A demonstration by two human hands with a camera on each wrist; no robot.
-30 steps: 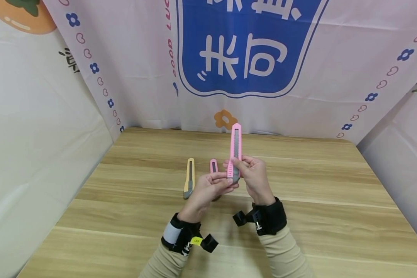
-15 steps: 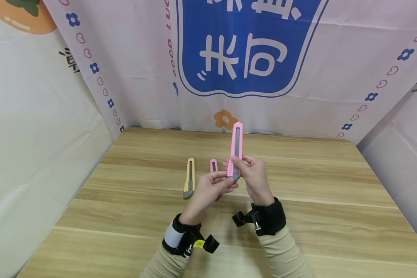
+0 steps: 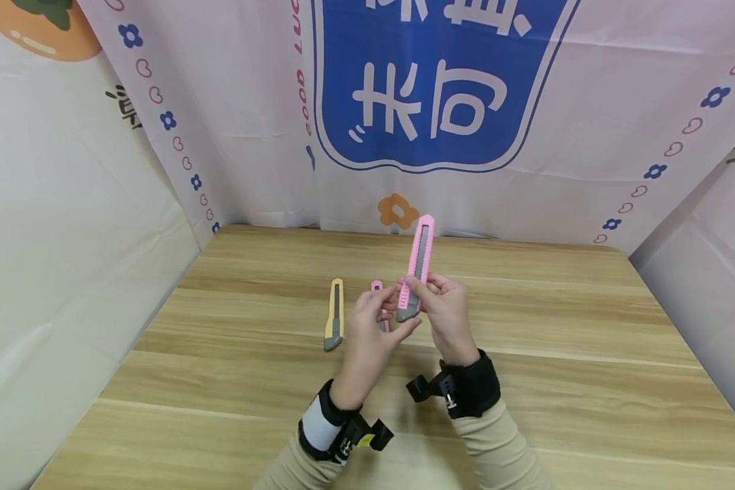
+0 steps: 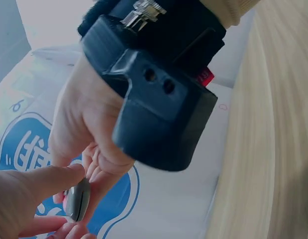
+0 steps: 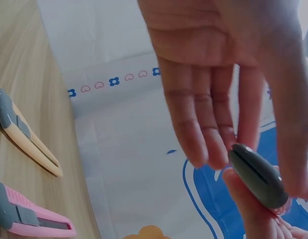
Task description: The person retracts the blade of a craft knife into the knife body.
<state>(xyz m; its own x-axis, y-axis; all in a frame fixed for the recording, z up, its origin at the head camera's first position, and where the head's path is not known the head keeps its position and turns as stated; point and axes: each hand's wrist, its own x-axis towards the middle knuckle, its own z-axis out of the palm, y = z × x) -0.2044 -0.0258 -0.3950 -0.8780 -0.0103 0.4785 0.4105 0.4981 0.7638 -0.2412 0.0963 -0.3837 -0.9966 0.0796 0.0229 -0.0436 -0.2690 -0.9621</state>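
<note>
My right hand [image 3: 452, 316] grips a pink utility knife [image 3: 422, 248] above the table, thumb on its face. The knife tilts slightly right, with its grey end [image 5: 258, 177] down toward me. My left hand [image 3: 364, 340] is beside that end, thumb stretched below it and fingers spread to its left. In the right wrist view, the left fingers [image 5: 181, 104] are long and loosely straight near the grey end. A second, pink and grey utility knife [image 5: 37, 214] lies on the table, partly hidden behind the left hand in the head view.
A yellow utility knife [image 3: 335, 309] with a grey end lies on the table to the left of my hands. The wooden table [image 3: 563, 354] meets a printed cloth backdrop [image 3: 251, 163] at its far edge. White cloth [image 3: 67, 224] hangs at the left side.
The left thumb and fingers have let go of the knife's lower end and spread apart. The knife's top has tipped to the right, still in the right hand.
</note>
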